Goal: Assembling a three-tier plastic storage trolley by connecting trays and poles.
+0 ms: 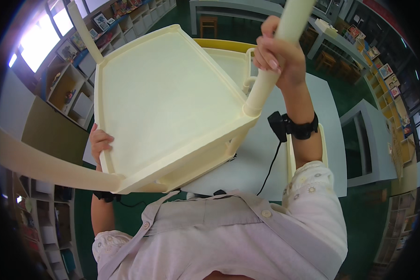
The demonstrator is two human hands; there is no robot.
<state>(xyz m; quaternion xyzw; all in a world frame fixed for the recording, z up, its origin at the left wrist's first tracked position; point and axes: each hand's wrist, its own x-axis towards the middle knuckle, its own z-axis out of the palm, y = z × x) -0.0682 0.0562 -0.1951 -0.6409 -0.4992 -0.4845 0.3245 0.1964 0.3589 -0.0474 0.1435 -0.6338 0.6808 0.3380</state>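
A cream plastic shelf rack [168, 98] is held tilted in front of me, its wide rimmed top tier facing up. Round posts rise from its corners, including a far left post [85, 32] and a near left post [46, 161]. My left hand [100, 142] is closed on the rim of that tier at the left side, with part of the hand hidden behind it. On the right, the fingers of my right hand [277, 56] wrap round the right corner post [261, 91]. Below the top tier, a lower part shows along the near side.
A pale table [266, 144] lies beneath the rack. Behind the rack are another cream tray [228, 63] and a yellow curved edge [228, 45]. Grey tables [368, 163] stand to the right, with wooden stools [208, 26] farther back. A black cable [269, 170] hangs from my right wrist strap.
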